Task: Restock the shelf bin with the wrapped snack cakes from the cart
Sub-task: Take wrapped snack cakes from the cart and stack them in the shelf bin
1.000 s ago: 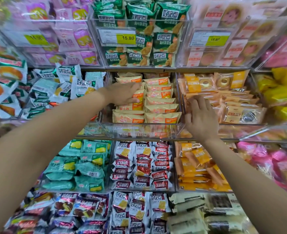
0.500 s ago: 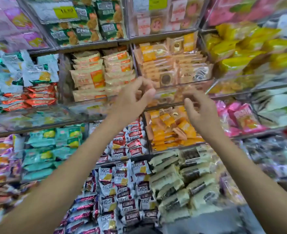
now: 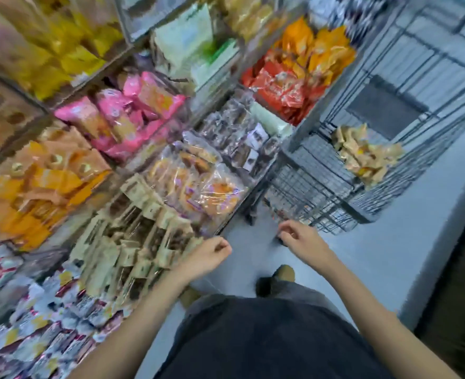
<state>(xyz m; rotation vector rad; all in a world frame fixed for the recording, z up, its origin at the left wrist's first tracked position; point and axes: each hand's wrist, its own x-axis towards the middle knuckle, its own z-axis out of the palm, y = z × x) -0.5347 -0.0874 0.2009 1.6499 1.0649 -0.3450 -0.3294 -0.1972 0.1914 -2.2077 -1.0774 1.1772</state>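
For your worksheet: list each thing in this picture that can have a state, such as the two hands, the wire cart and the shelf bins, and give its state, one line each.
Left hand: loosely curled, holding nothing.
Right hand: loosely curled, holding nothing.
Wire cart: on the floor, partly loaded.
Wrapped snack cakes: piled loose in the cart.
Shelf bins: filled with packets; picture blurred.

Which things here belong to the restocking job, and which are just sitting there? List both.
Part of the job:
- cart, a wire basket on the floor
- snack cakes, a tan pile inside it
- left hand and right hand, both loosely curled, holding nothing

Just sitting there:
- pink packets
- red packets
- yellow packets
- clear-wrapped round cakes
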